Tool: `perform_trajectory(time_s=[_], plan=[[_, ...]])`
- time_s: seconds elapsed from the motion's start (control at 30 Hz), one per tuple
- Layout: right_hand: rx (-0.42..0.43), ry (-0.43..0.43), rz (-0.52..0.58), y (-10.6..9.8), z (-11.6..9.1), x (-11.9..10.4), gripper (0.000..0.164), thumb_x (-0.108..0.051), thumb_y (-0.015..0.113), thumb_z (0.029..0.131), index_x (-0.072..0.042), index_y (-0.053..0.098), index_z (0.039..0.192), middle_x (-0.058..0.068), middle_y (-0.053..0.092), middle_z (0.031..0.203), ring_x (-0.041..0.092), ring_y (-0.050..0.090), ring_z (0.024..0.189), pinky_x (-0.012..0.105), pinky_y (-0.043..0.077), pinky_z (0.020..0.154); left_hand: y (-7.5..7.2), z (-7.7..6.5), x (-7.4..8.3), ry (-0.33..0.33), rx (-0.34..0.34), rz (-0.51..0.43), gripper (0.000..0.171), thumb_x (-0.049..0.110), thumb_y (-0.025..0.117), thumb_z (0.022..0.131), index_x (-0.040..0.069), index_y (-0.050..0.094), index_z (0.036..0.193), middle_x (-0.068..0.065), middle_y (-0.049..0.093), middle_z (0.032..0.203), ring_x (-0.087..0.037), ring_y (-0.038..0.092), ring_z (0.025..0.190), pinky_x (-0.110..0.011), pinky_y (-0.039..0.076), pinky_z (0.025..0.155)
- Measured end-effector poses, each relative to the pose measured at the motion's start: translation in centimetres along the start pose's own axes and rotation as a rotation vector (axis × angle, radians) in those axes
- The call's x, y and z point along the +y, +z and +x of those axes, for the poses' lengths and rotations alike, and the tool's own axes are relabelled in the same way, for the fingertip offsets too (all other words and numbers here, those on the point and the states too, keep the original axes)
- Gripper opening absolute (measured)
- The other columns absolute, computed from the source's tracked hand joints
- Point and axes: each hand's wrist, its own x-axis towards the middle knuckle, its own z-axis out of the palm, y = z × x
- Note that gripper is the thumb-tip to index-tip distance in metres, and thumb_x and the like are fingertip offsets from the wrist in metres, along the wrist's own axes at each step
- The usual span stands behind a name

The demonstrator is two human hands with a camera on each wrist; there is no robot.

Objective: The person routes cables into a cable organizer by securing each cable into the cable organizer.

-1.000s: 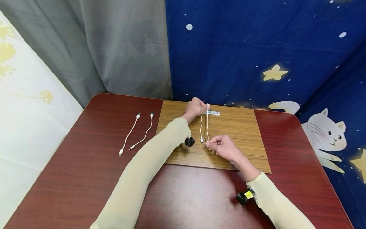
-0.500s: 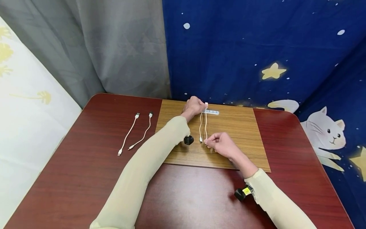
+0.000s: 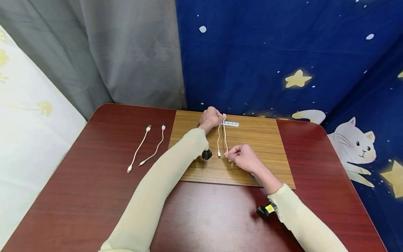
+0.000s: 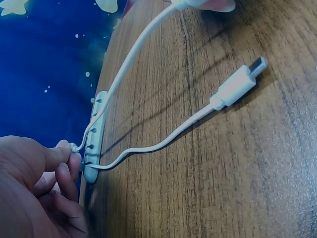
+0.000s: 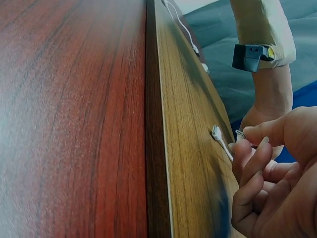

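A white charging cable stretches between my two hands above a wood-grain board. My left hand pinches one end between thumb and fingers, close over the pale cable clip strip near the board's back edge. My right hand pinches the plug at the near end, with its metal tip showing. A second white cable runs from the strip's left end across the board, its plug lying free beside my right fingertips. Several slots in the strip show no cable.
Two more white cables lie on the dark red table left of the board: one farther left, the other beside it. My left sleeve crosses the board's left part. Grey and blue curtains hang behind the table's back edge.
My right hand has moved slightly toward the back with its plug, and my left hand slightly left along the strip. Both keep hold of the cable. The head view has shifted a little.
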Motion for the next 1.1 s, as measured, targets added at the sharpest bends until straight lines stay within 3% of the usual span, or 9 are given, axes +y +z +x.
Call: perform_trajectory(time_s=[0.3,0.57,1.1], plan=[[0.005,0.007,0.002,0.02,0.14,0.18,0.017,-0.008,0.069,0.095,0.002,0.068,0.081,0.008,0.060,0.064,0.008,0.044,0.051,0.022,0.032,0.047,0.01,0.15,0.17,0.020,-0.005,0.007,0.027,0.042,0.069,0.097,0.020,0.075,0.082,0.003,0.068,0.093,-0.018,0.060,0.085,-0.036,0.047,0.076],[0.009,0.004,0.002,-0.09,0.27,0.24,0.016,-0.008,0.069,0.095,0.003,0.069,0.083,0.008,0.062,0.067,0.007,0.044,0.052,0.023,0.031,0.047,0.26,0.12,0.13,0.042,0.033,-0.004,0.030,0.039,0.070,0.097,0.020,0.072,0.074,0.005,0.066,0.083,-0.018,0.058,0.077,-0.034,0.045,0.070],[0.014,0.007,0.000,-0.36,0.31,0.38,0.017,-0.009,0.069,0.095,0.003,0.069,0.083,0.010,0.063,0.067,0.008,0.044,0.052,0.022,0.031,0.046,0.77,0.74,0.13,0.037,0.009,0.006,0.027,0.038,0.070,0.097,0.019,0.075,0.078,0.005,0.068,0.087,-0.018,0.061,0.079,-0.036,0.047,0.069]])
